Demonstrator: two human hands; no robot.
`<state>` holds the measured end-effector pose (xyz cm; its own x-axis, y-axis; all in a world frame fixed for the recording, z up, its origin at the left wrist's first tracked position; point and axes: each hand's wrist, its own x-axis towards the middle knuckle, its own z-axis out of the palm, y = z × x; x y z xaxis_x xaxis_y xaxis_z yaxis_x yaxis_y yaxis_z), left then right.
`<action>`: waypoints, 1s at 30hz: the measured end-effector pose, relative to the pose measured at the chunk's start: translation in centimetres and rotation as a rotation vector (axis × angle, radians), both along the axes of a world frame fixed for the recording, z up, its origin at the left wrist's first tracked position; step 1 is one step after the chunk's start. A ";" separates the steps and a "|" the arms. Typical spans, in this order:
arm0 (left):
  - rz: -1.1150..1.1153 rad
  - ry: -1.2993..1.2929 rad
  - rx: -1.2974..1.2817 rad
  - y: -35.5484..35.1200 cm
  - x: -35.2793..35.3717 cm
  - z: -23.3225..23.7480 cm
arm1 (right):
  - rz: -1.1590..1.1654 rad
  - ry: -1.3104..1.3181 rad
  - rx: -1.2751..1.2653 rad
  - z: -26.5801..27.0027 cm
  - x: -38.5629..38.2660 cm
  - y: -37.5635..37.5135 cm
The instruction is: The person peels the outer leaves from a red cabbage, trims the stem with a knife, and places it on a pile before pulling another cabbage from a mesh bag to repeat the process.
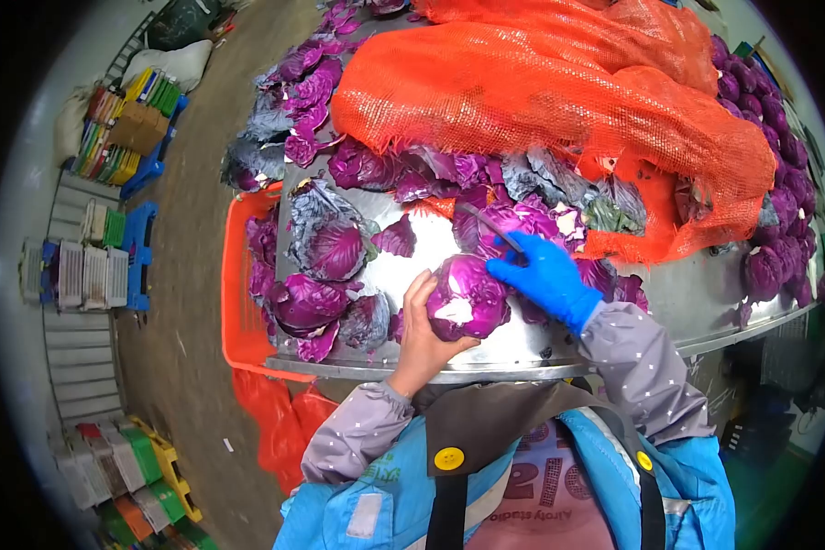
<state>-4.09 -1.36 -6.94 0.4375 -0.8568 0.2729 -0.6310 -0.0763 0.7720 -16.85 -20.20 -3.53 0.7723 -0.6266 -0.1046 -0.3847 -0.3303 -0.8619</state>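
My bare left hand (422,339) is wrapped round the left and lower side of a trimmed purple cabbage (467,298), whose pale cut patch faces up. In my right hand (550,280), which wears a blue glove, is a knife (488,223); its dark blade points up and left, above the cabbage. The gloved fingers are beside the cabbage's upper right. Loose purple leaves (396,236) lie on the metal table (431,240) around the hands. To the left sits a cabbage with outer leaves (332,240).
Orange mesh sacks (541,87) cover the table's back. An orange crate (236,275) holding purple leaves stands at its left end. Many trimmed cabbages (784,202) are piled at the right. Stacked crates (92,275) and blue pallets (137,257) line the floor at far left.
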 end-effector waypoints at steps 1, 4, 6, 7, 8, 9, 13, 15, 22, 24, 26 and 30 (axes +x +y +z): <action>0.000 -0.001 -0.001 0.2 -0.1 0.0 | 0.099 0.138 -0.037 -1.0 0.4 -0.2; -0.021 0.025 -0.005 0.7 0.1 -0.4 | 0.026 0.134 0.645 -1.9 0.6 -0.9; -0.035 0.009 -0.010 1.0 -0.1 -0.8 | 0.063 0.155 0.549 -2.2 0.0 -0.8; -0.053 -0.010 -0.023 1.0 -0.2 -1.0 | 0.097 0.170 0.445 -2.3 -0.2 -0.8; -0.054 -0.020 -0.026 0.9 -0.4 -1.0 | 0.096 0.173 0.446 -2.7 -0.4 -0.6; -0.055 -0.016 -0.025 0.8 -0.5 -0.9 | 0.125 0.230 0.044 -3.5 -0.7 -0.3; -0.153 -0.185 -0.054 0.5 -0.2 -1.1 | 0.128 0.336 -0.327 -4.9 -1.2 0.0; -0.115 0.023 -0.077 0.9 0.3 -1.1 | 0.072 0.217 -0.346 -5.2 -1.1 0.5; 0.105 0.139 0.269 0.3 1.6 4.5 | 0.029 0.125 -0.096 -0.8 1.3 2.7; 0.228 0.213 0.280 -0.6 1.4 4.2 | 0.056 0.115 -0.149 -0.8 1.3 3.0; 0.238 0.180 0.271 -0.8 1.2 3.4 | 0.011 0.135 -0.207 -1.6 1.0 2.1; 0.226 0.133 0.186 -0.3 1.1 3.0 | -0.115 0.349 -0.293 -3.6 -1.7 -3.2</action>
